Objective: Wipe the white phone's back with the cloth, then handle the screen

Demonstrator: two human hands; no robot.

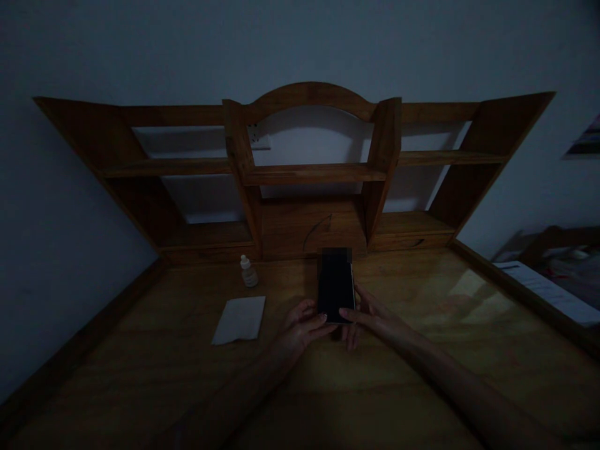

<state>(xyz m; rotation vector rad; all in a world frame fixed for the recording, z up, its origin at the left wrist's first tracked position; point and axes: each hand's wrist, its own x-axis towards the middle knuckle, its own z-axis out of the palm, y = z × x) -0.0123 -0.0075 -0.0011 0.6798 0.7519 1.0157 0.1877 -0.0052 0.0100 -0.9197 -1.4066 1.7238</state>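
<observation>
A dark, flat smartphone is held upright over the desk, its black face toward me. My left hand grips its lower left corner, with the thumb lying on the front. On the lower right, my right hand is closed round the edge, thumb on the face and some fingers behind and below it. To the left of the hands lies a white folded cloth or paper on the desk. Behind that stands a small clear bottle with a white dropper-like top.
The wooden desk carries a shelf unit along its back, against the wall. A wall socket shows through the shelves. Beyond the raised right edge lie white sheets and other dim items. The room is dark.
</observation>
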